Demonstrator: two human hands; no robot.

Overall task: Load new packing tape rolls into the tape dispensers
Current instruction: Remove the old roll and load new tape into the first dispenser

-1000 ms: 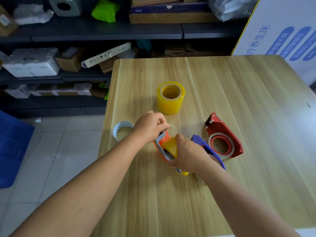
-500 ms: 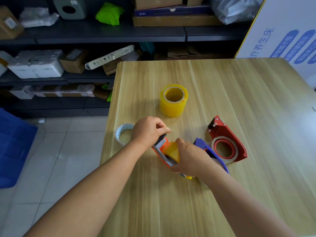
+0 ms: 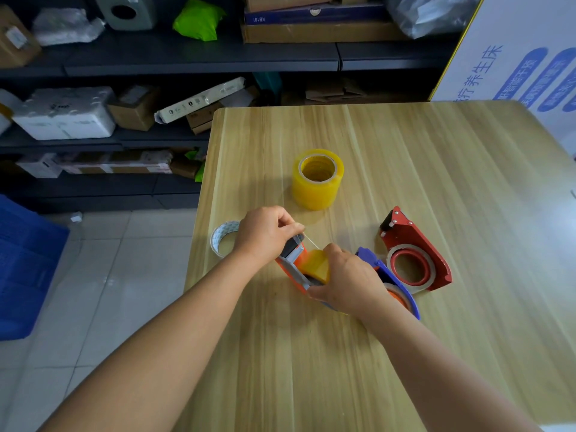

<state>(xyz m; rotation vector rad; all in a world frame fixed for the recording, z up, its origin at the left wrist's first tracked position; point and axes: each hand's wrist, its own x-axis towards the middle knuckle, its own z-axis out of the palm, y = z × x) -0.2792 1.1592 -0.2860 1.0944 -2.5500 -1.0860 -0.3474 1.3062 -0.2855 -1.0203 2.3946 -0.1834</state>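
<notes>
An orange tape dispenser (image 3: 294,271) with a yellow tape roll (image 3: 318,265) in it stands on its side near the wooden table's (image 3: 436,169) left front. My right hand (image 3: 346,282) grips the dispenser's body and roll from behind. At the dispenser's front end, my left hand (image 3: 265,233) pinches a thin strip of clear tape (image 3: 310,241). A blue dispenser (image 3: 386,272) lies just right of my right hand. A red dispenser (image 3: 414,251) with a roll on a red core lies further right. A tall yellow tape roll (image 3: 317,179) stands upright behind.
A white, nearly used-up tape roll (image 3: 223,238) lies at the table's left edge, partly behind my left hand. Dark shelves (image 3: 187,57) with boxes stand beyond the table. A blue crate (image 3: 25,266) sits on the tiled floor at left. A white printed board (image 3: 517,57) leans at back right.
My left hand has pulled the tape end a little away from the roll, so a thin strip now shows between my hands. The view has shifted slightly.
</notes>
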